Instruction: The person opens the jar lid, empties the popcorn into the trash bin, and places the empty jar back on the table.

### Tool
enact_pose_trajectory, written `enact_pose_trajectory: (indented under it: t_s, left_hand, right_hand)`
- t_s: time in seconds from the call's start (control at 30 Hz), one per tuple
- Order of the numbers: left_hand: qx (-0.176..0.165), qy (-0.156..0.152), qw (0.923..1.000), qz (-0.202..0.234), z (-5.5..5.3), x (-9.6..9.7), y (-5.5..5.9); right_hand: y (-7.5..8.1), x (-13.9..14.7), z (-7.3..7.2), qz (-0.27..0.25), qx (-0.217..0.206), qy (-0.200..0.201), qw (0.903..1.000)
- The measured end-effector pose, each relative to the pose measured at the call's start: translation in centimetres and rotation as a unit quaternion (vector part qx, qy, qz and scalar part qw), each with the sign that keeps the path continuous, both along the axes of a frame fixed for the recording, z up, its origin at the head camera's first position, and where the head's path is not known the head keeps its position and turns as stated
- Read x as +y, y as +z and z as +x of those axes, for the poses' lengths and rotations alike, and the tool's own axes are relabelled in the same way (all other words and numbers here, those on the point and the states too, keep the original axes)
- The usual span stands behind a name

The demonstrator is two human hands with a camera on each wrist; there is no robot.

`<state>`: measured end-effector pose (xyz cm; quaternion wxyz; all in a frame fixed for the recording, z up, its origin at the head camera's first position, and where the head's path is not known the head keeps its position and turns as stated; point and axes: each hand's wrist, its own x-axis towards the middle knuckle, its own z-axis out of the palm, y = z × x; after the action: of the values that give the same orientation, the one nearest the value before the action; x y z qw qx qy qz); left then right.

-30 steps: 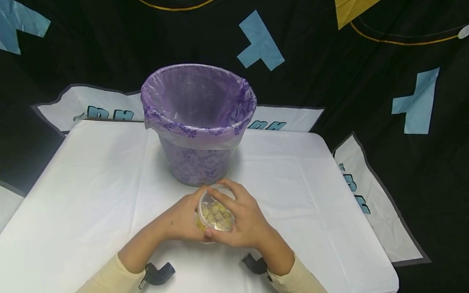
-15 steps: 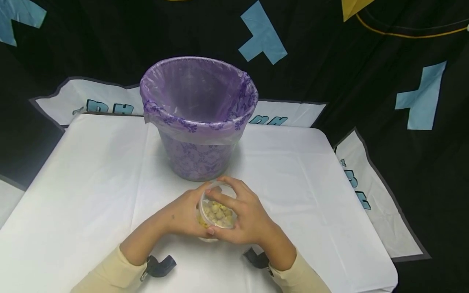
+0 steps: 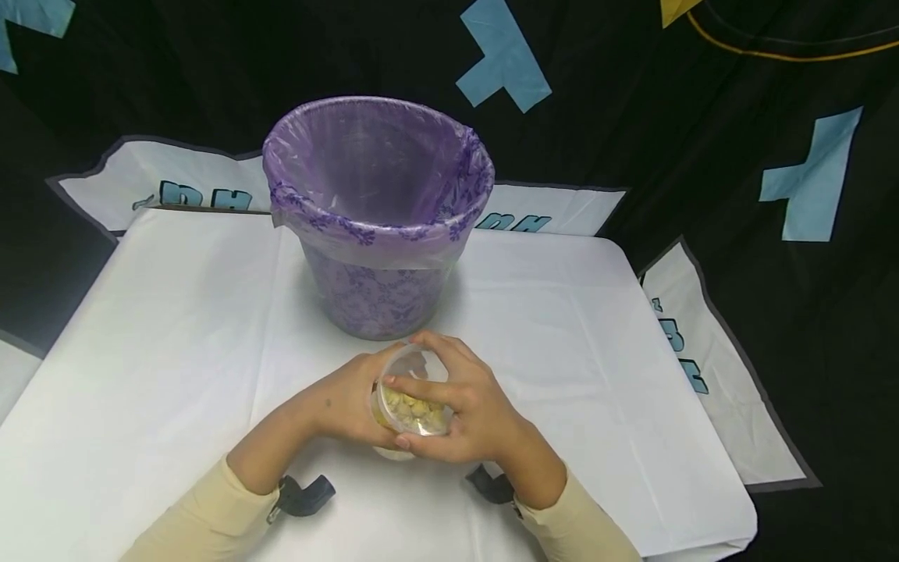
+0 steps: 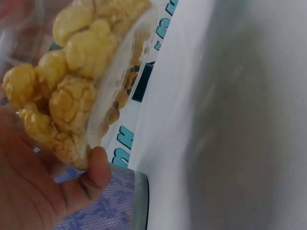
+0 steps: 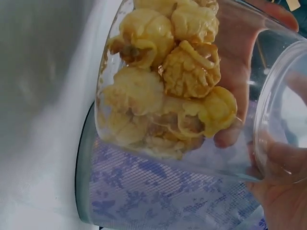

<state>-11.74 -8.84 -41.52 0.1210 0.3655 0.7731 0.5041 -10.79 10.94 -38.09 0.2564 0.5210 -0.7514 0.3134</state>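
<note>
Between the two hands we see a clear container (image 3: 419, 365), tilted and grasped from both sides; whether its base touches the tabletop (image 3: 576, 351) beneath, we cannot tell. The left hand (image 3: 347, 402) is wrapped about the container's side, and in the left wrist view we note a fingertip bent against its edge. The right hand (image 3: 467, 406) grips near the rim, its thumb toward the person's side and its index finger laid across the round top; we cannot tell whether a transparent lid lies beneath that finger. Within the grasp, rounded yellow and brown popcorn (image 5: 168, 86) is gathered toward the base, leaving the part near the rim unfilled, as we observe from the right wrist. Just beyond the hands stands an upright purple patterned bin (image 3: 382, 300), its clear liner (image 3: 379, 248) folded down over the rim. Behind each hand, at the wrist, we find a dark curved piece, one on the left (image 3: 307, 496) and one on the right (image 3: 490, 485), beside the pale sleeves (image 3: 204, 511). Farther out, past the bin and to the right of the hands, we see a black backdrop (image 3: 618, 86) bearing light-blue shapes (image 3: 507, 58) and white lettered strips (image 3: 726, 390).
</note>
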Motion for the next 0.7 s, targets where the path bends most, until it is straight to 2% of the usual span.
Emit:
enact_pose_trajectory:
  t_s: [0.07, 0.17, 0.3, 0.37, 0.4, 0.53, 0.63, 0.7]
  left_hand:
    - [0.000, -0.014, 0.9998, 0.012, -0.1, 0.0, -0.1]
    - [0.003, -0.050, 0.9984, 0.027, -0.1, -0.1, -0.3]
    - [-0.005, -0.123, 0.9914, 0.043, -0.1, -0.1, -0.4]
    - [-0.015, -0.145, 0.9886, 0.040, -0.1, -0.1, -0.3]
    - [-0.023, -0.146, 0.9884, 0.037, -0.1, -0.1, -0.2]
    - [-0.020, -0.106, 0.9941, 0.001, 0.0, -0.4, 0.6]
    - [0.003, -0.054, 0.9979, -0.038, 0.1, -0.8, 1.2]
    - [0.020, -0.009, 0.9980, -0.059, 0.1, -0.9, 1.6]
  right_hand:
    - [0.0, 0.0, 0.0, -0.005, 0.002, 0.011, 0.9999]
    - [0.0, 0.0, 0.1, -0.008, -0.009, 0.040, 0.9991]
    - [0.0, 0.1, 0.1, -0.001, -0.030, 0.098, 0.9948]
    - [0.1, 0.2, 0.1, 0.006, -0.034, 0.117, 0.9926]
    - [0.2, 0.2, 0.0, 0.009, -0.034, 0.119, 0.9923]
    - [1.0, 0.2, -0.4, 0.023, -0.027, 0.122, 0.9919]
    - [1.8, 0.3, -0.6, 0.044, 0.003, 0.110, 0.9930]
    - [2.3, 0.3, -0.7, 0.066, 0.025, 0.085, 0.9939]
